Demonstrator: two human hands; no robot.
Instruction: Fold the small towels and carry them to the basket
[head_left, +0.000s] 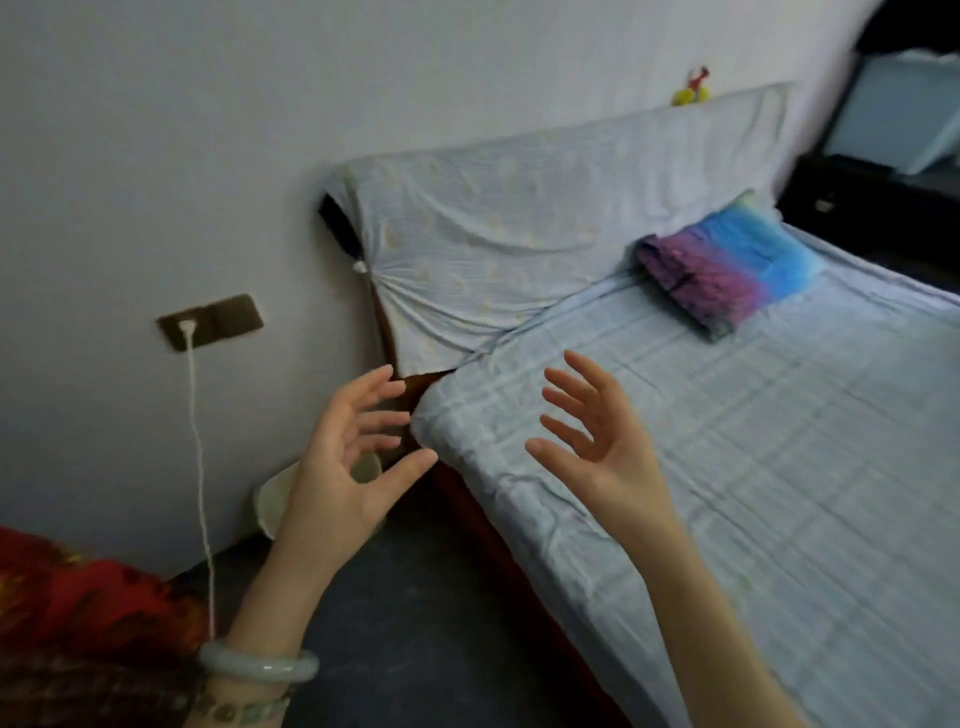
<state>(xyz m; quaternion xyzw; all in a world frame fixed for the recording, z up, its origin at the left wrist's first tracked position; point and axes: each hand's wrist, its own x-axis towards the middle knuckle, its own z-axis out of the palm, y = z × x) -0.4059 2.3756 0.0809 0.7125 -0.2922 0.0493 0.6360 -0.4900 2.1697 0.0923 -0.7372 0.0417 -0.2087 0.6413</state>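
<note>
Both hands up in front of you, nothing held. Left hand (348, 467): fingers spread wide, slightly curved, palm facing in. Right hand (597, 441): same, fingers wide apart, palm toward the left one. Neither touches anything; they hover over the near corner of the bed (779, 467).

Towel (727, 265): purple-to-blue bundle, looks already folded. It's on the sheet at the head end, just beside the covered headboard (519, 208), well apart from both hands. Can't tell if it's one towel or several stacked.

Basket: not clearly in view. There's a pale container (272, 501) on the floor behind the left hand, mostly hidden, can't tell if that's it.

Step in hand, prob: reach for the bundle. To do it well, step in along the bed side first and don't overstretch across the mattress. Go in w/ both hands, one under each short end, palms up, so the folds don't slip. Pinching one edge will likely let it unroll. Lift straight, carry level. Mind the white cord (200, 467) hanging from the wall socket (210, 321) on your left when you turn.
</note>
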